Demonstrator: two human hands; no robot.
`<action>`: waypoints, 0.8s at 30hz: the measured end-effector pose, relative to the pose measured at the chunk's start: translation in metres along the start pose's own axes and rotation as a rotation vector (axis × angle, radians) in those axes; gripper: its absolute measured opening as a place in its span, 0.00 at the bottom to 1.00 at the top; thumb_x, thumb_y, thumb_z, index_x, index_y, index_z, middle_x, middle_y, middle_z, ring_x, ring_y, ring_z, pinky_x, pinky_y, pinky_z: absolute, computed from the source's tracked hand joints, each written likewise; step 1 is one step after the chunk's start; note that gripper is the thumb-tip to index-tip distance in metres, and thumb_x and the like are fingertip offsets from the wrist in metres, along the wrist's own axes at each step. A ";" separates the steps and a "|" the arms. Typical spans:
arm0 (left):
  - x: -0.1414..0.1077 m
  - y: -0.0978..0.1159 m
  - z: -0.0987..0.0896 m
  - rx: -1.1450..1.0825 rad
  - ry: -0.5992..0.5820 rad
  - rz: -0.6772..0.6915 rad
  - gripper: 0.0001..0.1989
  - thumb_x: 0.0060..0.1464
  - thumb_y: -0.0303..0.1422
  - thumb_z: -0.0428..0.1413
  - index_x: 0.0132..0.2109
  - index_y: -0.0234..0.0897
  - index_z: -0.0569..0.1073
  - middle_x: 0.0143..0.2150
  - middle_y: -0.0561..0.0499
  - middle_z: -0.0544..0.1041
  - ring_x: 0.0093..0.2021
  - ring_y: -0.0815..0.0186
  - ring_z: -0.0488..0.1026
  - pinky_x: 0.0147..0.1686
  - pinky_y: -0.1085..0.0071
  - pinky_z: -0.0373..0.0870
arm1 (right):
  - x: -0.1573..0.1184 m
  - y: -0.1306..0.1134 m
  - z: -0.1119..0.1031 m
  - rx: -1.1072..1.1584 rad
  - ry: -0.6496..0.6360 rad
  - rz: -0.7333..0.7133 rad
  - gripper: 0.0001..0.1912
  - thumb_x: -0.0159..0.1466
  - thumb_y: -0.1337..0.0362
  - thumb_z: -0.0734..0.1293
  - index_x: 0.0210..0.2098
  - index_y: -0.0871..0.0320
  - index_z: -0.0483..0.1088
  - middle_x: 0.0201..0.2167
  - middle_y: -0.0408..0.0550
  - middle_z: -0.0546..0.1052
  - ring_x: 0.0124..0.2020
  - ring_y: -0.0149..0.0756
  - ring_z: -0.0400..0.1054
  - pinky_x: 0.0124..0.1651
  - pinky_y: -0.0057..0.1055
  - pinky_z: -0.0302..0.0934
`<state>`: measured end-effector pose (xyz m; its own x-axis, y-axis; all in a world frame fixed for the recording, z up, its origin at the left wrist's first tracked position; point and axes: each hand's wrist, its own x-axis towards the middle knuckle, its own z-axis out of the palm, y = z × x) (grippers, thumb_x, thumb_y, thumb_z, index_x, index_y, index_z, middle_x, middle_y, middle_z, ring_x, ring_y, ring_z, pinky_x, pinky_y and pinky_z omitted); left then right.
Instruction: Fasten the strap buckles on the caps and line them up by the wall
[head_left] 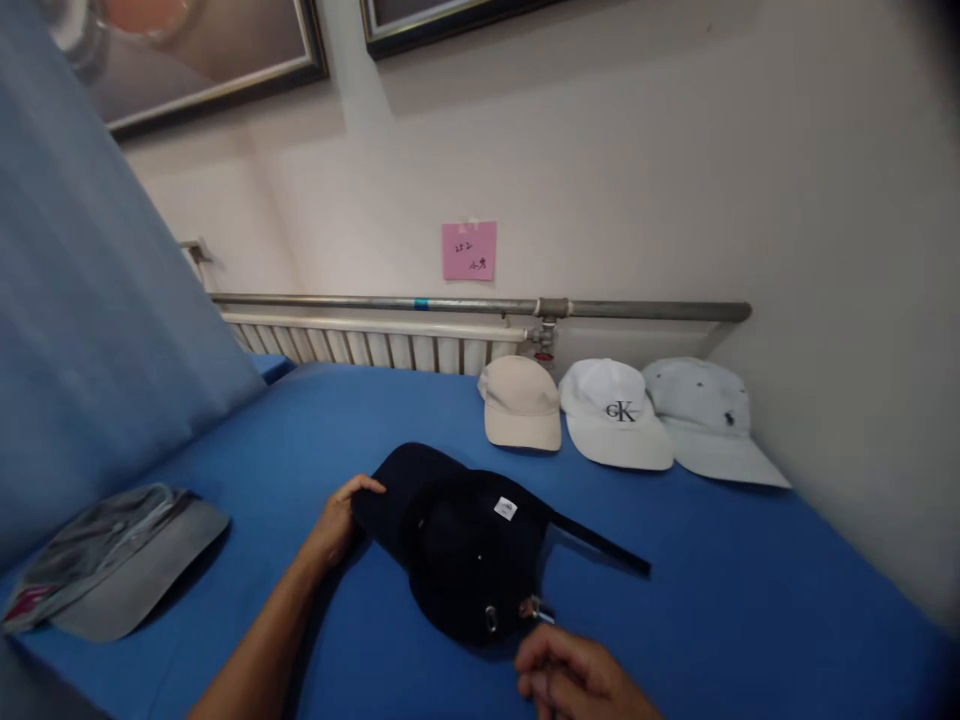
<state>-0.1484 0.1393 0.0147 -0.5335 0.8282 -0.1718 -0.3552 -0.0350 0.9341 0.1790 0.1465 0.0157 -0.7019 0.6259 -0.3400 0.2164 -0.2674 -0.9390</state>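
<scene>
A dark navy baseball cap (480,570) lies upside down over the blue surface, its inside facing up with a small white label (505,508) showing. My left hand (341,520) grips the edge of its brim, thumb on top and the other fingers hidden beneath. The cap's back strap (600,543) is undone and sticks out to the right. At the near side of the opening hangs a metal buckle (537,608). Just below the buckle, my right hand (574,675) has its fingers pressed together; whatever they pinch is hidden.
Along the wall stand a beige cap (521,405), a white cap with CK lettering (615,412) and a pale grey cap (709,420). A grey cap (135,565) lies far left beside a blue curtain (97,260). Behind the blue surface (360,400) runs a radiator (375,345).
</scene>
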 end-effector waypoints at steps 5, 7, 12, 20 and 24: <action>0.027 -0.005 0.044 -0.087 0.195 0.031 0.15 0.48 0.18 0.54 0.43 0.34 0.76 0.26 0.50 0.77 0.22 0.68 0.73 0.25 0.74 0.69 | 0.002 0.004 -0.005 0.065 -0.035 0.015 0.08 0.52 0.62 0.64 0.31 0.58 0.68 0.25 0.41 0.72 0.16 0.22 0.60 0.18 0.21 0.51; 0.033 -0.010 0.052 -0.094 0.257 0.042 0.12 0.51 0.22 0.55 0.43 0.33 0.76 0.26 0.50 0.76 0.23 0.67 0.73 0.25 0.74 0.70 | 0.003 0.007 -0.009 0.115 -0.057 0.008 0.08 0.52 0.62 0.64 0.31 0.59 0.67 0.24 0.41 0.72 0.14 0.21 0.60 0.17 0.21 0.51; 0.019 -0.005 0.051 -0.032 0.385 0.208 0.10 0.55 0.26 0.55 0.43 0.38 0.77 0.42 0.49 0.77 0.43 0.65 0.74 0.42 0.74 0.71 | 0.008 0.012 -0.014 0.281 0.027 -0.047 0.09 0.55 0.60 0.66 0.32 0.59 0.68 0.25 0.42 0.73 0.15 0.23 0.61 0.16 0.21 0.51; -0.068 0.009 0.096 0.674 -0.648 0.424 0.16 0.39 0.31 0.68 0.40 0.43 0.80 0.38 0.49 0.79 0.41 0.54 0.72 0.47 0.64 0.67 | 0.014 -0.005 -0.032 0.611 0.276 -0.023 0.16 0.51 0.65 0.73 0.39 0.60 0.70 0.29 0.45 0.74 0.23 0.27 0.66 0.17 0.20 0.54; -0.077 -0.007 0.099 0.630 -0.728 0.095 0.22 0.33 0.27 0.69 0.41 0.43 0.80 0.37 0.47 0.78 0.41 0.52 0.72 0.44 0.65 0.66 | 0.012 -0.010 -0.048 0.789 0.341 0.032 0.13 0.53 0.68 0.72 0.38 0.61 0.70 0.34 0.48 0.76 0.27 0.27 0.68 0.22 0.20 0.58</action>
<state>-0.0293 0.1313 0.0524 0.1429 0.9885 -0.0493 0.2549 0.0113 0.9669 0.2012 0.1916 0.0189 -0.4335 0.7617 -0.4816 -0.3911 -0.6405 -0.6609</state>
